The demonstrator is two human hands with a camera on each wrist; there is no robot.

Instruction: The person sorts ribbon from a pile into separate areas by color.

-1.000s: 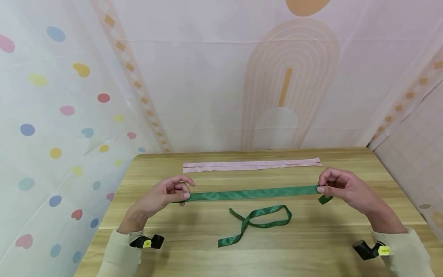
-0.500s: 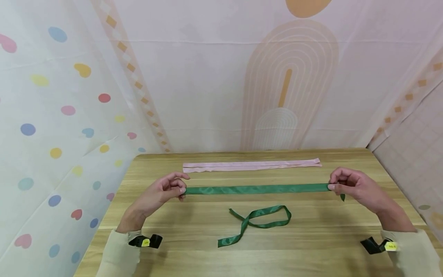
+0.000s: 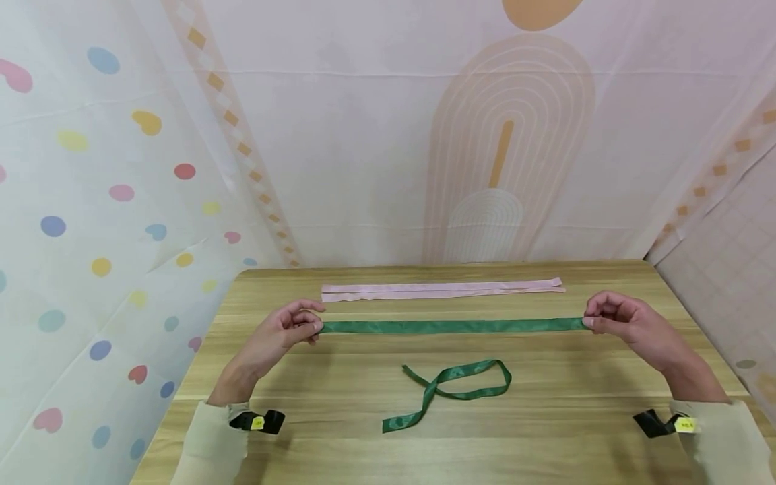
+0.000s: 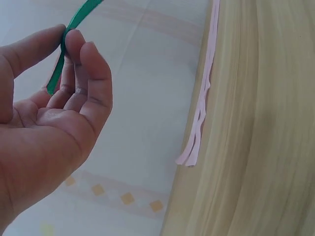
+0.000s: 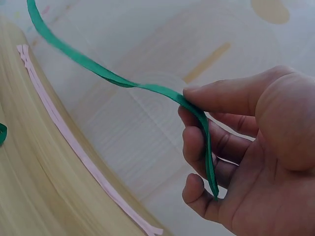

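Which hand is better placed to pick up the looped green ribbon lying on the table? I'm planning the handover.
Neither clearly: the left hand and right hand both pinch the stretched green ribbon; the looped ribbon lies about midway.

Your head camera looks forward and down over the whole table (image 3: 545, 438) from a little way back. Each wrist camera sits very close to its hand, looking along the table edge toward the curtain. All three show the green ribbon (image 3: 448, 327) and pink ribbon (image 3: 442, 290).
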